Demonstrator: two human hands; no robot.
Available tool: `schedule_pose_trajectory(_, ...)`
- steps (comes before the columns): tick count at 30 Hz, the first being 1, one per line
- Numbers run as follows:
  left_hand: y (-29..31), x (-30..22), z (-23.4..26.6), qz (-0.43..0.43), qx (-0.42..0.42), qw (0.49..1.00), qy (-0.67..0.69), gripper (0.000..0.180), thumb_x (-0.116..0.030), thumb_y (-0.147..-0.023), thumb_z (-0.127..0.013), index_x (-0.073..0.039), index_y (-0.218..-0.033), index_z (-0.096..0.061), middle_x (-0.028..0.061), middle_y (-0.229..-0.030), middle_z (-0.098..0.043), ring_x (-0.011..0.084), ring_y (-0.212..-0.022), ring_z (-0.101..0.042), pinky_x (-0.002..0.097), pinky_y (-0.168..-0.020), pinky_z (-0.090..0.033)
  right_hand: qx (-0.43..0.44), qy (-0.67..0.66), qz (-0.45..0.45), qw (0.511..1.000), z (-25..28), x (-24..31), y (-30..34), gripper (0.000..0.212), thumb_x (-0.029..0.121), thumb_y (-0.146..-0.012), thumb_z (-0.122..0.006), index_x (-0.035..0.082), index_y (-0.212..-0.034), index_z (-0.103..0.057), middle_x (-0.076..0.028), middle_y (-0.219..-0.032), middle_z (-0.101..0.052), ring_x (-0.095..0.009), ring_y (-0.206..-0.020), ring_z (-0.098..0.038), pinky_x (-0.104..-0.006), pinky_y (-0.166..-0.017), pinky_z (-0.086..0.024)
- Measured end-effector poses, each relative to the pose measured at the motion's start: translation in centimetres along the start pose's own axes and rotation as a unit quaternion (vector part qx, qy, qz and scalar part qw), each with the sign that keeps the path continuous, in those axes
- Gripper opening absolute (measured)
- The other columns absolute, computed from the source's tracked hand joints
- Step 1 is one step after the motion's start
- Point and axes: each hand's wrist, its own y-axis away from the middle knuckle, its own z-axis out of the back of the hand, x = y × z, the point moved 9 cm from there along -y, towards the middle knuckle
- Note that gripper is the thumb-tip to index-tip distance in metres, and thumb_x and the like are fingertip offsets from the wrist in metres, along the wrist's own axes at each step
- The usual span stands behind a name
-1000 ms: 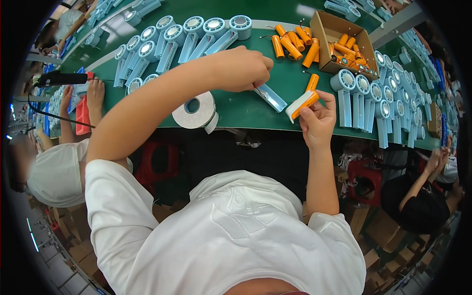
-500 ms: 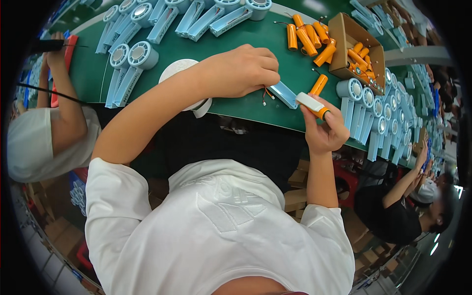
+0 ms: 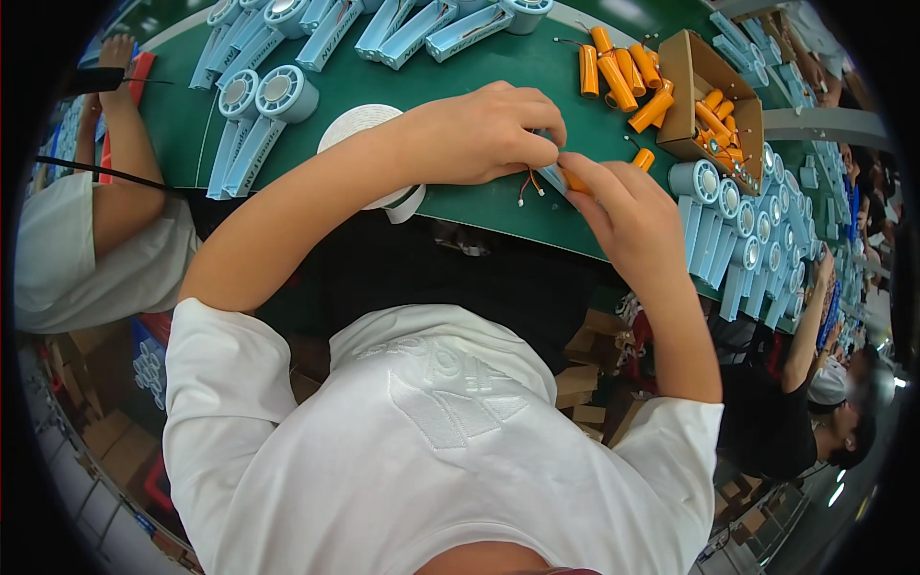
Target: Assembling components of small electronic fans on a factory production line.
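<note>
My left hand [image 3: 494, 134] is closed around a light-blue handheld-fan body [image 3: 550, 178], most of which the fingers hide. Thin red and dark wires [image 3: 531, 182] with small white connectors hang out below that hand. Between the fingertips of my right hand [image 3: 632, 211] is an orange cylindrical battery [image 3: 575, 182], held right against the handle of the fan body. Only a small part of the battery shows, so how far it sits inside the handle cannot be told. Behind my left forearm lies a white roll of tape [image 3: 359, 119], its loose end hanging over the table edge.
Loose orange batteries [image 3: 618, 81] lie beside a cardboard box [image 3: 678, 96] of more batteries. Light-blue fans stand in rows at right [image 3: 709, 182] and lie at upper left [image 3: 278, 96]. A co-worker's arm [image 3: 129, 144] is at far left; another person [image 3: 776, 412] sits at right.
My right hand has brought the battery up and left, from apart to against the fan body. Its white pad, visible before, is hidden now. My left hand keeps its hold.
</note>
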Motion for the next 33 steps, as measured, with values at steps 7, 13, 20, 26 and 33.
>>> schedule_pose_trajectory(7, -0.1, 0.0, 0.2, -0.003, -0.009, 1.0, 0.03, 0.012, -0.001, -0.09, -0.08, -0.009, -0.093, -0.072, 0.0035, -0.125, -0.068, 0.0265, -0.128, -0.064, 0.0401, -0.113, -0.05, 0.116, 0.116, 0.019, 0.986, -2.0, 0.6, -1.3, 0.03, 0.013, -0.097, -0.078, 0.013, -0.127, -0.071, -0.003, -0.104, -0.067, -0.023, -0.095, -0.068, -0.0327, -0.078, -0.057)
schedule_pose_trajectory(13, -0.1, 0.2, -0.1, -0.001, -0.006, 1.0, 0.02, 0.012, -0.002, -0.091, -0.08, -0.008, -0.092, -0.07, 0.0032, -0.121, -0.068, 0.026, -0.123, -0.064, 0.0392, -0.111, -0.051, 0.081, 0.062, 0.013, 0.995, -2.2, 0.5, -1.7, 0.029, 0.01, -0.094, -0.082, 0.011, -0.122, -0.075, -0.003, -0.106, -0.071, -0.022, -0.082, -0.066, -0.034, -0.071, -0.054)
schedule_pose_trajectory(20, 0.0, 0.3, -0.4, 0.009, 0.015, 1.0, 0.001, 0.01, -0.004, -0.093, -0.079, -0.01, -0.092, -0.07, 0.0028, -0.119, -0.067, 0.0249, -0.121, -0.063, 0.0391, -0.11, -0.051, 0.016, -0.106, -0.083, 0.991, 0.3, -0.5, -0.1, 0.023, 0.003, -0.091, -0.083, 0.008, -0.113, -0.077, -0.003, -0.098, -0.068, -0.02, -0.073, -0.058, -0.0313, -0.066, -0.049)
schedule_pose_trajectory(26, 0.1, 0.3, -0.6, 0.012, 0.023, 1.0, -0.009, 0.008, -0.007, -0.094, -0.078, -0.011, -0.094, -0.072, 0.0028, -0.12, -0.067, 0.0243, -0.121, -0.062, 0.0392, -0.11, -0.051, 0.009, -0.132, -0.111, 0.985, 0.1, -1.0, -0.7, 0.02, 0.003, -0.09, -0.084, 0.006, -0.109, -0.078, -0.003, -0.094, -0.068, -0.019, -0.071, -0.054, -0.0294, -0.065, -0.046)
schedule_pose_trajectory(33, 0.3, 0.2, -0.7, 0.001, 0.008, 1.0, -0.012, 0.008, -0.008, -0.094, -0.078, -0.012, -0.099, -0.073, 0.0032, -0.121, -0.067, 0.0247, -0.121, -0.062, 0.0389, -0.111, -0.051, 0.115, -0.078, -0.097, 0.986, -2.3, -1.4, -2.4, 0.021, 0.005, -0.091, -0.084, 0.006, -0.111, -0.078, -0.004, -0.1, -0.067, -0.021, -0.074, -0.057, -0.0334, -0.069, -0.05)
